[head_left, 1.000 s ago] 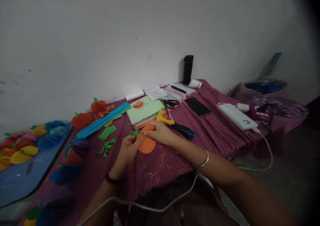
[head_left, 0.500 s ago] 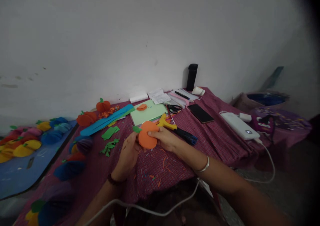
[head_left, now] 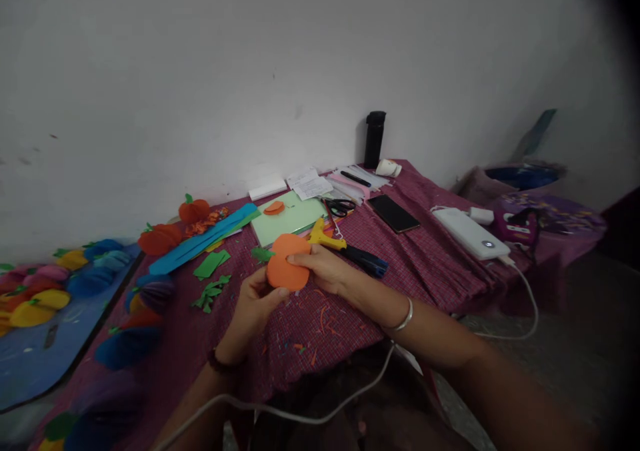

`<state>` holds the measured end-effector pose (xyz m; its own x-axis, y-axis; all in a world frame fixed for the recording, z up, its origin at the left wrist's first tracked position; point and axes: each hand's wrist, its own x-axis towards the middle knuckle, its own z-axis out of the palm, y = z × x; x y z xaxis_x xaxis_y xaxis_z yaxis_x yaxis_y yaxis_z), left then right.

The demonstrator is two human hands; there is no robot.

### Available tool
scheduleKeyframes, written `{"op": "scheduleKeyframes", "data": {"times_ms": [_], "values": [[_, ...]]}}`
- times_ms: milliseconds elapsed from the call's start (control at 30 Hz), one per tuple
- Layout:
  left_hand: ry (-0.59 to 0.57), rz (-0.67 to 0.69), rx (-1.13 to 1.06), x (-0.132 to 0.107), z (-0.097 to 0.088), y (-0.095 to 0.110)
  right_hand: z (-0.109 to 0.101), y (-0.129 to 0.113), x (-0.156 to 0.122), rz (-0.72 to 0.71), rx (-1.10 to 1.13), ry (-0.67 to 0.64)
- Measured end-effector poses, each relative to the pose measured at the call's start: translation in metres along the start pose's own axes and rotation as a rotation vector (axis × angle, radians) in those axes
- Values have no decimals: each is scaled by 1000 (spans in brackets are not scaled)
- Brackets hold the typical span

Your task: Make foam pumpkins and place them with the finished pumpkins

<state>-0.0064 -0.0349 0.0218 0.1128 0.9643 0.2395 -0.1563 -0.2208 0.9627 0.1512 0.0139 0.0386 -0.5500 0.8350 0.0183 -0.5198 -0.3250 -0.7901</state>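
1. Both hands were engaged on one item, an orange paper pumpkin (head_left: 289,264), held raised over the near part of the cloth-covered desk (head_left: 420,264).
2. The right hand (head_left: 324,268) was closed in a pinch on the item's right side, thumb flat on the front face; the fingers behind were largely hidden.
3. The left hand (head_left: 256,301) was partly curled about the lower left edge, thumb along the bottom rim. Firmness of this grip could not be determined.
4. A green paper leaf (head_left: 261,254) projected from the pumpkin's upper left side.
5. Just beyond the right hand lay a yellow glue gun (head_left: 326,236), with scissors (head_left: 340,206) farther back.
6. Left of the hands lay green paper scraps (head_left: 210,294) and, behind these, blue paper strips (head_left: 203,238).
7. Orange trimmings (head_left: 327,321) were scattered on the cloth nearest the person.
8. A dark phone (head_left: 393,212) lay flat, well right of the pumpkin; a black bottle (head_left: 375,139) stood upright near the wall.
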Motion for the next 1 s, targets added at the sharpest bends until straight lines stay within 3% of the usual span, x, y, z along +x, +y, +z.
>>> {"op": "scheduleKeyframes", "data": {"times_ms": [200,400,600,1000], "values": [[-97,-4,-196,0,3,3,-2,-2,-1,-11,-61,-52],[-188,-64,-210,-2,7,8,-5,0,-3,-23,-106,-69],[-268,-57,-262,-3,2,1,-3,-1,-8,49,-72,-175],[-193,-110,-191,-4,7,8,-1,-1,-10,54,-56,-127]]}}
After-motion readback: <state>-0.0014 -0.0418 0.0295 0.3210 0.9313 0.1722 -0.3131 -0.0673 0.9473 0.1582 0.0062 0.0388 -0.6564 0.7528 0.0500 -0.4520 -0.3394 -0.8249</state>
